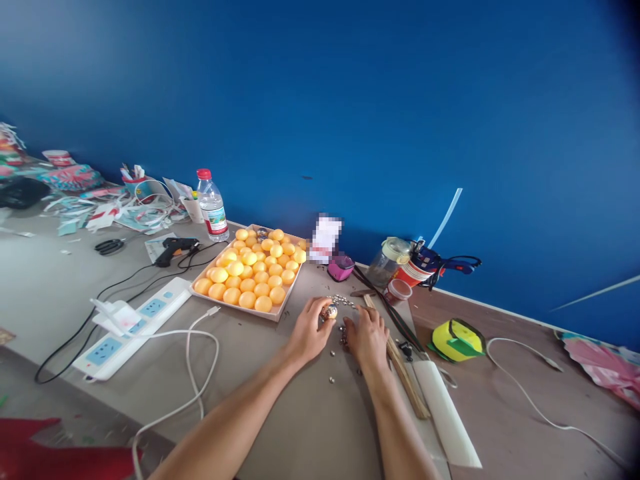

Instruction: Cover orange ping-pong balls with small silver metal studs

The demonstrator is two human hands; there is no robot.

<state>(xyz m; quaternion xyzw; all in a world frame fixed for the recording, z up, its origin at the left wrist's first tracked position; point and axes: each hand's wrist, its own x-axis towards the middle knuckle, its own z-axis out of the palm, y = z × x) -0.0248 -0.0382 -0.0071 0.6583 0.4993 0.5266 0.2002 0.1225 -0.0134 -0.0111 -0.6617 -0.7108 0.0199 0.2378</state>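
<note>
My left hand [309, 335] is closed around a small ball [330, 311] with shiny silver pieces on its visible side. It is about the size of the orange ping-pong balls [247, 299] in the tray to the left. My right hand [369, 339] rests palm down on the table, its thumb and fingers apart. Beside its thumb lies a little cluster of small silver metal pieces [343, 335]. More silver pieces [340, 301] are scattered just beyond both hands, and a few lie loose nearer to me. The undersides of my right fingertips are hidden.
A shallow tray [273, 316] of balls stands left, with a water bottle [214, 212] behind. Further left are a power strip [135, 327] and glue gun [175, 251]. Wooden sticks [407, 380], a glass jar [387, 261] and a yellow-green tape roll [457, 340] lie right. A blue wall bounds the table.
</note>
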